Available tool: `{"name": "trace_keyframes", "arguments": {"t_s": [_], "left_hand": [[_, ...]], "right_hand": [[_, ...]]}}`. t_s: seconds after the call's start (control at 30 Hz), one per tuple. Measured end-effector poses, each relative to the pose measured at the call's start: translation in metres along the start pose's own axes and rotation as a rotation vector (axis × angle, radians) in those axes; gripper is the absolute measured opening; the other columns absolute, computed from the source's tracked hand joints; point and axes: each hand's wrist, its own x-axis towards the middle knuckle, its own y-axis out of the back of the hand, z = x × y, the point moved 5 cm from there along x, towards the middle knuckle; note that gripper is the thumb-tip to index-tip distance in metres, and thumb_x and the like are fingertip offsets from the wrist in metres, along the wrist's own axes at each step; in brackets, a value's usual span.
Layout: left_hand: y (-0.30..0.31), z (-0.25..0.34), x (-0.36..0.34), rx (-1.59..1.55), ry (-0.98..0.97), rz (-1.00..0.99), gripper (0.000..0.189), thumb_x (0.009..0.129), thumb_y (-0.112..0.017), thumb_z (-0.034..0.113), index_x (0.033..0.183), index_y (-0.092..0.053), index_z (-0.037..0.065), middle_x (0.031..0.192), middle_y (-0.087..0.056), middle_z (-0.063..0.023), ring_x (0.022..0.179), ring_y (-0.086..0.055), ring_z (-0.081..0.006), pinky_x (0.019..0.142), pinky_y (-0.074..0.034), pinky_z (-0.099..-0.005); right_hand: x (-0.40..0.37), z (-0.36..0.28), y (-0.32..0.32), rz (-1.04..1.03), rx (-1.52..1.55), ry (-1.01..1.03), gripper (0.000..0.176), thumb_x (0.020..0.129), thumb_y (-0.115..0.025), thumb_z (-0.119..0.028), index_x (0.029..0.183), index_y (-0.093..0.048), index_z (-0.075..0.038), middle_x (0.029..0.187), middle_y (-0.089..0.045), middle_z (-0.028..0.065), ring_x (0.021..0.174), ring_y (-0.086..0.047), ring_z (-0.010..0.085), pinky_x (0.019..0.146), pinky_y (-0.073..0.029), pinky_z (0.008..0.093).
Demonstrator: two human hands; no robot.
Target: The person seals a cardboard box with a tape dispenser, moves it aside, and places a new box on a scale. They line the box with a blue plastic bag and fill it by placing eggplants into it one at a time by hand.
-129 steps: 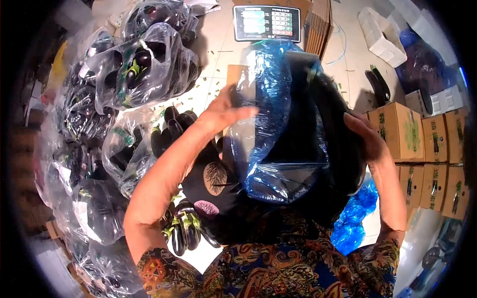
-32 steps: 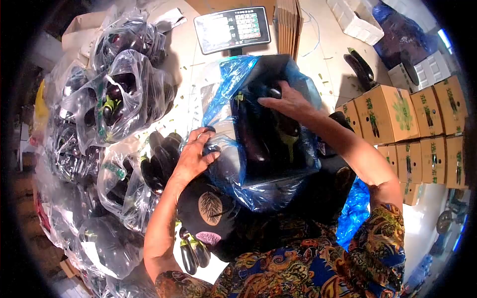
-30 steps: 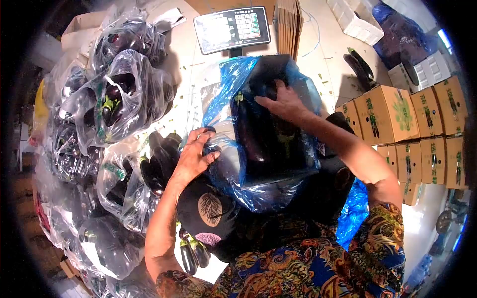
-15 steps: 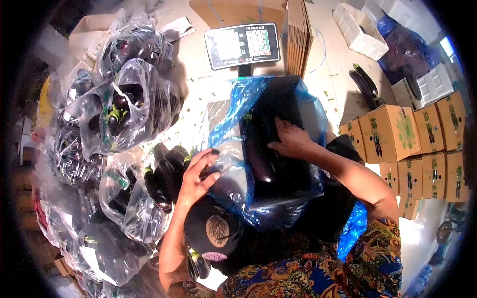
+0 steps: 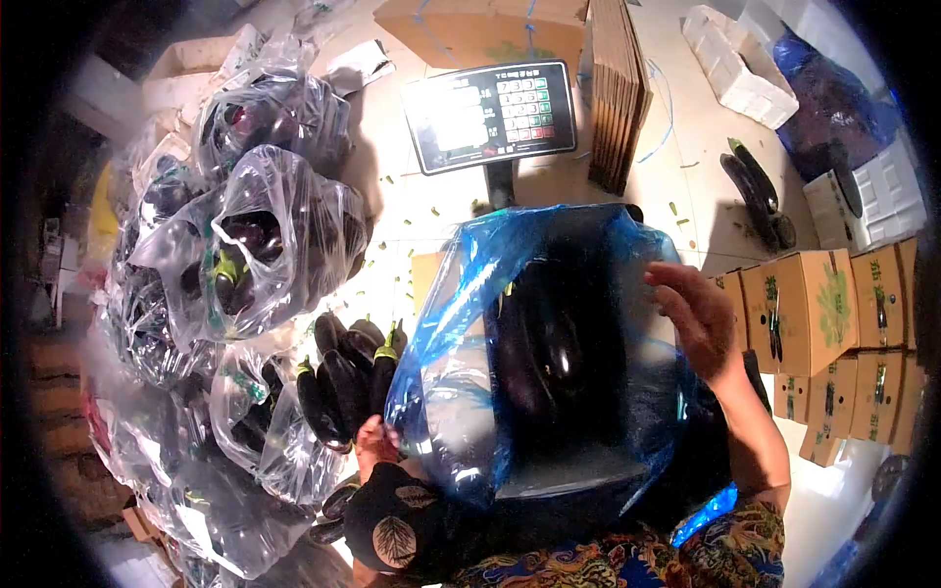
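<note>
My left hand [image 5: 375, 443] is at the left, partly hidden behind black cloth with leaf prints [image 5: 397, 529]. Its fingers are curled at the lower end of an eggplant [image 5: 384, 380], beside several loose eggplants [image 5: 323, 407]. Over the right side of a box lined with a blue plastic bag [image 5: 470, 255], my right hand [image 5: 694, 318] hovers with its fingers apart and nothing in them. Inside the lined box, dark eggplants [image 5: 559, 343] lie lengthwise side by side; their exact number is lost in shadow.
A scale display [image 5: 490, 118] stands behind the box. Clear bags of eggplants [image 5: 279, 245] are piled at left. Folded cardboard [image 5: 618, 98] stands at the back. Printed cartons [image 5: 804, 314] are stacked at right, near two loose eggplants [image 5: 755, 191] and a white foam box [image 5: 735, 69].
My right hand has lifted off the eggplants in the box and moved right. My left hand has left the bag's edge and come down to the loose eggplants. The view has shifted.
</note>
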Motion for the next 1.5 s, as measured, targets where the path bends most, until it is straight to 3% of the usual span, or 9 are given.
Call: {"name": "trace_keyframes", "arguments": {"t_s": [0.23,0.7,0.83,1.0,1.03,1.17,1.3,1.43,1.5], "left_hand": [[0.046,-0.060,-0.025,0.052,0.149,0.178,0.032,0.085,-0.061,0.016,0.115,-0.057,0.004,0.094,-0.063,-0.0074,0.075,-0.061,-0.0150,0.062,-0.051,-0.0266],[0.103,-0.113,-0.081,0.222,0.168,0.240,0.027,0.082,-0.060,0.010,0.108,-0.058,0.003,0.087,-0.063,-0.0075,0.068,-0.061,-0.0150,0.058,-0.051,-0.0276],[0.201,-0.159,-0.163,0.317,0.222,0.536,0.026,0.081,-0.059,0.008,0.106,-0.058,0.003,0.085,-0.063,-0.0076,0.066,-0.061,-0.0150,0.057,-0.051,-0.0279],[0.306,-0.228,-0.256,0.530,0.502,0.981,0.028,0.080,-0.058,0.004,0.107,-0.059,0.003,0.086,-0.062,-0.0081,0.072,-0.062,-0.0174,0.062,-0.054,-0.0320],[0.348,-0.267,-0.271,0.658,0.358,1.056,0.024,0.076,-0.059,0.008,0.100,-0.061,0.004,0.074,-0.062,-0.0112,0.062,-0.061,-0.0219,0.056,-0.051,-0.0344],[0.359,-0.277,-0.293,0.978,0.248,1.152,0.038,0.070,-0.064,0.009,0.107,-0.058,0.004,0.088,-0.059,-0.0174,0.088,-0.058,-0.0321,0.078,-0.048,-0.0409],[0.351,-0.237,-0.275,1.061,0.150,1.242,0.046,0.069,-0.066,0.008,0.113,-0.054,0.003,0.100,-0.055,-0.0222,0.095,-0.054,-0.0371,0.084,-0.045,-0.0445],[0.371,-0.174,-0.233,1.137,-0.318,1.076,0.046,0.071,-0.069,0.013,0.114,-0.054,0.003,0.111,-0.057,-0.0194,0.101,-0.053,-0.0372,0.086,-0.044,-0.0469],[0.393,-0.162,-0.208,1.240,-0.125,1.086,0.053,0.072,-0.072,0.020,0.118,-0.053,0.007,0.115,-0.057,-0.0169,0.107,-0.052,-0.0361,0.089,-0.044,-0.0465]], "right_hand": [[-0.003,0.015,0.013,-0.036,0.080,-0.176,0.025,0.094,-0.055,-0.009,0.116,-0.059,0.002,0.104,-0.066,0.0099,0.092,-0.060,0.0136,0.080,-0.048,0.0249],[-0.003,0.023,-0.022,-0.306,-0.197,-0.109,0.023,0.092,-0.059,-0.012,0.112,-0.061,-0.002,0.096,-0.067,0.0057,0.084,-0.059,0.0119,0.075,-0.048,0.0257],[-0.006,0.036,-0.043,-0.404,-0.324,-0.114,0.027,0.094,-0.056,-0.013,0.118,-0.060,-0.001,0.106,-0.066,0.0048,0.091,-0.059,0.0127,0.078,-0.047,0.0264],[-0.002,0.077,-0.054,-0.606,-0.270,-0.024,0.025,0.096,-0.053,-0.017,0.114,-0.060,0.000,0.096,-0.066,0.0039,0.079,-0.055,0.0109,0.067,-0.045,0.0267],[-0.001,0.080,-0.055,-0.603,-0.336,-0.039,0.026,0.096,-0.053,-0.018,0.113,-0.060,0.000,0.094,-0.065,0.0036,0.077,-0.055,0.0109,0.066,-0.045,0.0267],[-0.001,0.075,-0.066,-0.597,-0.428,-0.082,0.031,0.097,-0.054,-0.023,0.116,-0.059,0.000,0.095,-0.063,0.0039,0.079,-0.053,0.0110,0.070,-0.044,0.0260],[-0.005,0.073,-0.070,-0.618,-0.320,-0.081,0.034,0.097,-0.054,-0.020,0.124,-0.056,0.000,0.106,-0.061,0.0030,0.087,-0.053,0.0106,0.079,-0.044,0.0246],[-0.009,0.071,-0.072,-0.576,-0.355,-0.108,0.034,0.096,-0.056,-0.020,0.123,-0.057,0.001,0.108,-0.060,0.0022,0.086,-0.053,0.0102,0.079,-0.045,0.0235],[-0.012,0.067,-0.071,-0.577,-0.402,-0.127,0.034,0.096,-0.056,-0.020,0.122,-0.057,0.001,0.109,-0.060,0.0021,0.086,-0.054,0.0099,0.078,-0.045,0.0235]]}}
